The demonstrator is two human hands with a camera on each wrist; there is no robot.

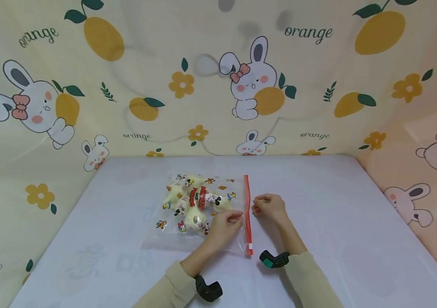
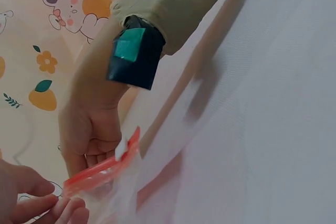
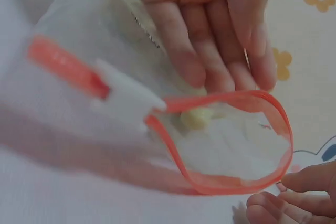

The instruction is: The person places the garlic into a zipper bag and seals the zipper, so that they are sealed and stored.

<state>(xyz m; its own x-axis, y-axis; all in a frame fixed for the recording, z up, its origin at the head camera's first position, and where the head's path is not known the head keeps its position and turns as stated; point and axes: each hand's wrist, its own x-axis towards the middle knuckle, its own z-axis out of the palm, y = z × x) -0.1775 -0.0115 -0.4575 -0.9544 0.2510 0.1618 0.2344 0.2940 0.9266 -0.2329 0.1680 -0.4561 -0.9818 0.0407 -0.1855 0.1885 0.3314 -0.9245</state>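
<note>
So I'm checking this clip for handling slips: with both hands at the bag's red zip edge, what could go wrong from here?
1. The bag lies flat with its red zip edge pulled open into a loop; the pale yellow items inside could slide out if it is lifted or tilted.
2. The white slider sits partway along the track; the thin film may snag there.
3. The left hand and right hand pull opposite sides, which might strain the seam.
</note>
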